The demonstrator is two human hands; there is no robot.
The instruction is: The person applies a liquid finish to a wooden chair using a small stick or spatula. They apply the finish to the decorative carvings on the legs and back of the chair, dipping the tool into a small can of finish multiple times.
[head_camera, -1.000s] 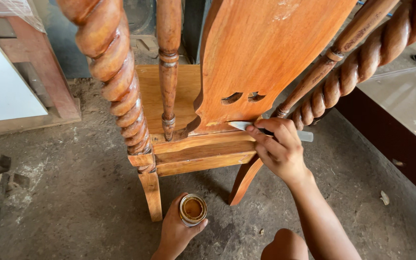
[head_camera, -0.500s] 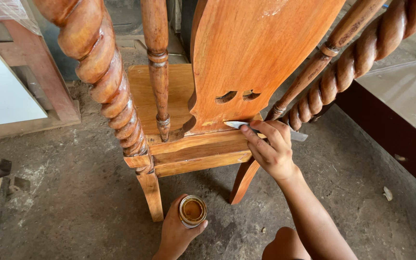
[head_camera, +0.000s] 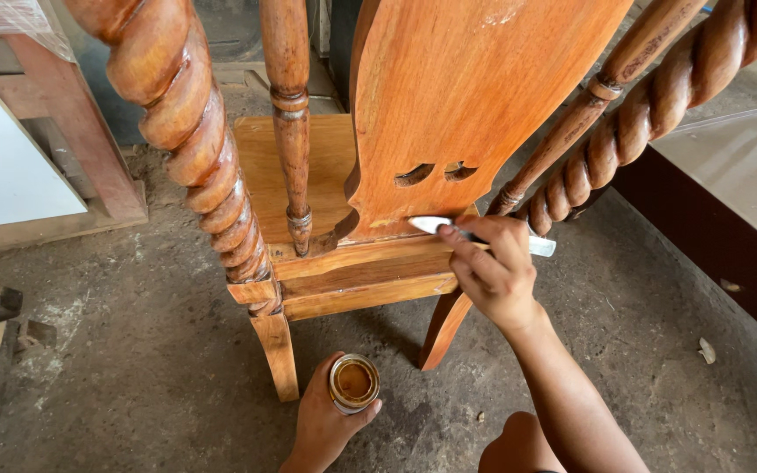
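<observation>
A wooden chair (head_camera: 449, 131) fills the upper middle of the frame, seen from behind and above, its flat back splat flanked by twisted posts. At the centre right, the right hand (head_camera: 494, 271) closes its fingers around a small white-handled tool (head_camera: 435, 225), perhaps a brush. The tool lies nearly level, its long axis left to right, its tip pointing left and touching the base of the splat. At the bottom centre, the left hand (head_camera: 326, 420) wraps an open tin (head_camera: 354, 383) of brown finish, upright, mouth upward. Below lies a rough grey concrete floor (head_camera: 133, 368), with a white panel (head_camera: 2, 166) at the upper left.
</observation>
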